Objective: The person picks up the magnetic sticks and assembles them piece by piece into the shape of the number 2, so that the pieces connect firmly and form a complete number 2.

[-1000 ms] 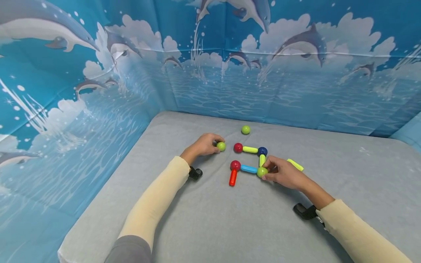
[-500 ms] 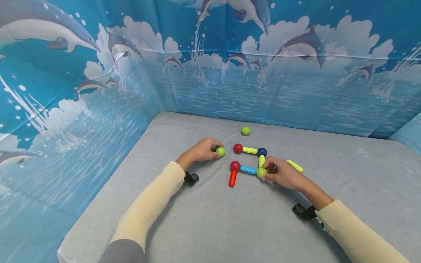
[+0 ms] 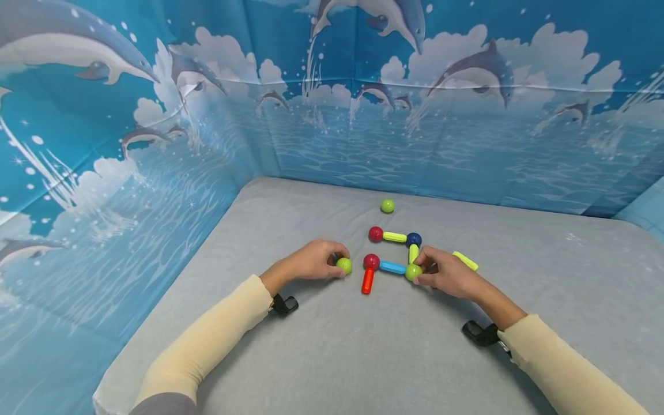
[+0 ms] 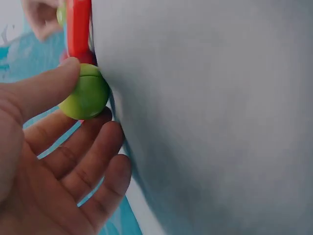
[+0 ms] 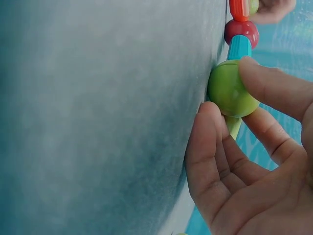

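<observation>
My left hand [image 3: 317,259] pinches a green ball [image 3: 344,266] between thumb and fingers, low over the grey surface and just left of a red ball [image 3: 371,261]. From that red ball a red stick [image 3: 367,281] points toward me and a blue stick [image 3: 392,267] runs right to another green ball [image 3: 413,272]. My right hand [image 3: 447,272] grips this second green ball with thumb and fingertips. Beyond it, a yellow-green stick [image 3: 413,253] leads to a dark blue ball [image 3: 414,239]. Another yellow-green stick [image 3: 395,237] joins that to a second red ball [image 3: 376,233].
A loose green ball [image 3: 387,206] lies near the back of the grey padded surface [image 3: 332,351]. A loose yellow-green stick [image 3: 465,260] lies behind my right hand. A blue dolphin-print cloth [image 3: 332,138] hangs along the back and left.
My left hand has come toward me with its green ball, from beside the far red ball to beside the near one. The right hand and the joined pieces have stayed in place.
</observation>
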`<move>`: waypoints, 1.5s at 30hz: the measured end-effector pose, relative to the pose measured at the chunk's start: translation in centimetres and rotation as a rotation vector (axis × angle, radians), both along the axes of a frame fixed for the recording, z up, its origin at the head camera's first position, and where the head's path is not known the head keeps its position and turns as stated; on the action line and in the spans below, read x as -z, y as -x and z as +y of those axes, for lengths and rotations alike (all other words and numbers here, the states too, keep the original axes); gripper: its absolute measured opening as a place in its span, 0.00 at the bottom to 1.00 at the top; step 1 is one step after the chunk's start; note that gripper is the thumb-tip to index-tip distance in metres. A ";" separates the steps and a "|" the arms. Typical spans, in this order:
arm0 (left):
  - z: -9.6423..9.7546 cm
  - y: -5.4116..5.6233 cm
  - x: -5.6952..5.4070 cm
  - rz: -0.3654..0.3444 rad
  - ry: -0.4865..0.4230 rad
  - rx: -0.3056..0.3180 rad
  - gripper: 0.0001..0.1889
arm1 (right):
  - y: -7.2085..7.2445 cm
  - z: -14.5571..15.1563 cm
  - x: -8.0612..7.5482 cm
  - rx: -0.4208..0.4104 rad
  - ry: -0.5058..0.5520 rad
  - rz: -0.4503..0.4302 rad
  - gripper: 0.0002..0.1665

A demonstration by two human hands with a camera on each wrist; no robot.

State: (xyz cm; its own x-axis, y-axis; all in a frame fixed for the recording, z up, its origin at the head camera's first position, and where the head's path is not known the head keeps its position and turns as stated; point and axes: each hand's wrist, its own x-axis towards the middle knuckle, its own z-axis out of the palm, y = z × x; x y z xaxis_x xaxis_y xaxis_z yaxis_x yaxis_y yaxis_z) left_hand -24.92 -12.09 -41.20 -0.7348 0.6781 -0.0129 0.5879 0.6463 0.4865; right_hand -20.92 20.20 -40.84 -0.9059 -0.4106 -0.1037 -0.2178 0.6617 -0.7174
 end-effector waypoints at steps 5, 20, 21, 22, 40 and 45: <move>0.8 -2.2 -0.3 -0.019 0.003 0.083 0.17 | 0.1 0.3 -0.2 -0.003 -0.017 -0.012 0.14; 0.7 -4.7 -0.2 -0.016 0.008 0.046 0.20 | 0.5 -3.3 -1.7 -0.150 -0.174 0.408 0.20; 0.8 -4.8 -0.2 -0.014 0.004 0.046 0.19 | 0.7 -3.7 -1.8 -0.173 -0.167 0.392 0.21; 0.8 -4.9 -0.3 -0.011 -0.001 0.046 0.19 | 1.0 -4.1 -1.8 -0.193 -0.162 0.371 0.22; 1.2 -5.2 -0.3 -0.064 -0.079 -0.063 0.14 | 3.2 -6.4 -0.2 -0.206 -0.085 0.264 0.16; 1.5 -5.2 -0.3 -0.075 -0.076 -0.086 0.15 | 3.5 -6.4 0.0 -0.171 -0.079 0.208 0.17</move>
State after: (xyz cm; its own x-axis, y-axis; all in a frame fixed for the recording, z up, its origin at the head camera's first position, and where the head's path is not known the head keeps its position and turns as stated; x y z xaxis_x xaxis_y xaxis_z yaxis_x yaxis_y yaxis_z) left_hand -19.70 -10.59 -40.93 -0.7889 0.6141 -0.0205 0.4924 0.6519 0.5766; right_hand -24.41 13.76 -40.81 -0.8294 -0.5573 0.0392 -0.4682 0.6550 -0.5931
